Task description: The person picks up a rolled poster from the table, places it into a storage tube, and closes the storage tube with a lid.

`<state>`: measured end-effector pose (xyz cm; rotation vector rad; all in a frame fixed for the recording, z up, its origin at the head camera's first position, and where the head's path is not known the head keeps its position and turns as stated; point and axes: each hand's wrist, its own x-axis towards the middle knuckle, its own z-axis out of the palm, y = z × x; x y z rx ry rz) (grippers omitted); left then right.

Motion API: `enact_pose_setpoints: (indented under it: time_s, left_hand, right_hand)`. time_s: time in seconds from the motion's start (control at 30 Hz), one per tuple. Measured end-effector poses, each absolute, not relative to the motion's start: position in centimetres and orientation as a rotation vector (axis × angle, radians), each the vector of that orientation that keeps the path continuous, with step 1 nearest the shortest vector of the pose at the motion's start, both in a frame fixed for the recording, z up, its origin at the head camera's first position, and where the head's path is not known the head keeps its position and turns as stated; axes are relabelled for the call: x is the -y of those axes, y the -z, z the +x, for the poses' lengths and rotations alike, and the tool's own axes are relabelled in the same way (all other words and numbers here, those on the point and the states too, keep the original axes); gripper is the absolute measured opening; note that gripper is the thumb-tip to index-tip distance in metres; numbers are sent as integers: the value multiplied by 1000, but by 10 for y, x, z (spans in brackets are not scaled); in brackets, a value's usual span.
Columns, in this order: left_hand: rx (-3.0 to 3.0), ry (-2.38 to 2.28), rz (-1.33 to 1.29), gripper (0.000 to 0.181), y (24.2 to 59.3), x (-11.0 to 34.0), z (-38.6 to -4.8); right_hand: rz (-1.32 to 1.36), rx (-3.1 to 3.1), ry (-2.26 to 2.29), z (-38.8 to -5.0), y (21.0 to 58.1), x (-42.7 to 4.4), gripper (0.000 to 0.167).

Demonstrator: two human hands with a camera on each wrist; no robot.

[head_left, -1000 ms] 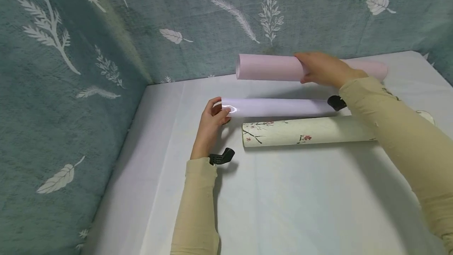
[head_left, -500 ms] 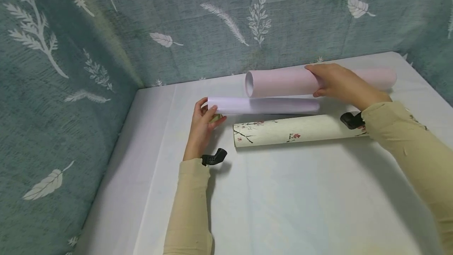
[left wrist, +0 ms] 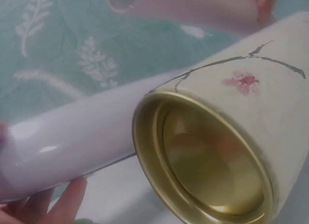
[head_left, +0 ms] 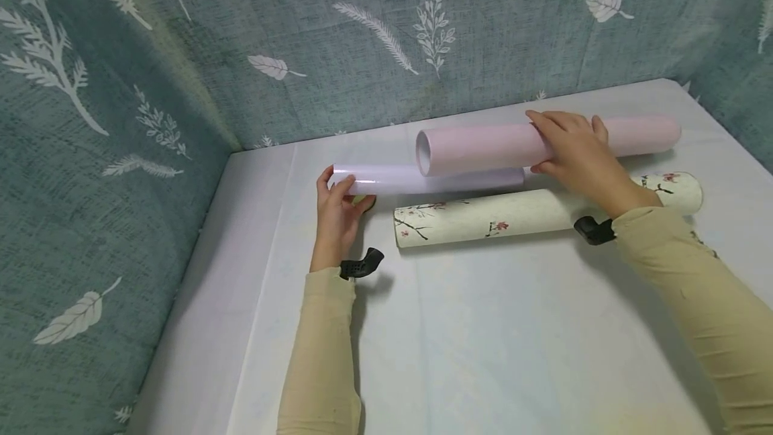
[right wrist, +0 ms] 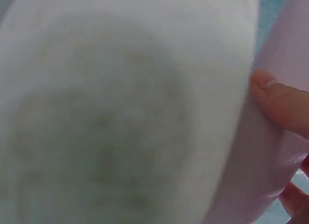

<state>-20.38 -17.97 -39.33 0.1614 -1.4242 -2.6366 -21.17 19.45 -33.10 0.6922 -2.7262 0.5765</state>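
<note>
My left hand (head_left: 340,219) pinches the left end of a glossy lilac roll (head_left: 386,180), thumb on the near side. A larger pink roll (head_left: 483,146) is gripped around its middle by my right hand (head_left: 576,156); its open left end overlaps the lilac roll from above in the head view. Nearest to me lies a cream tube (head_left: 447,223) with branches and red blossoms. The left wrist view shows its recessed gold metal end (left wrist: 212,161). Beneath my left fingers shows a small greenish round edge (head_left: 370,204), mostly hidden. In the right wrist view, a blurred pale surface (right wrist: 120,113) fills the left side.
The rolls are on or above a white-covered table (head_left: 483,341). Behind and to the left hangs a green leaf-patterned cloth (head_left: 290,19). Each wrist carries a black camera mount, one at the left wrist (head_left: 362,265), another at the right (head_left: 594,230).
The pink roll has come toward me and slightly right in my right hand, now overlapping the lilac roll. My left hand has drawn the lilac roll left. The head view has shifted a little.
</note>
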Motion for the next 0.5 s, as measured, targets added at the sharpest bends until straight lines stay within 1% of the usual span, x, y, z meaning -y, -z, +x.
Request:
enact_pose_setpoints:
  time_s: [0.1,0.27,0.4,0.5]
  left_hand:
    - [1422,2630,187,65,394,181,-204]
    - [1385,2650,210,66,394,182,-205]
    - [1333,2672,188,58,393,182,-205]
    - [1250,2710,158,46,394,182,-206]
  right_hand:
    - [670,2707,-558,-210,336,-194,83]
    - [645,2634,-580,-210,345,-196,72]
    - [609,2584,-616,-209,351,-197,69]
    - [555,2582,-624,-208,355,-197,70]
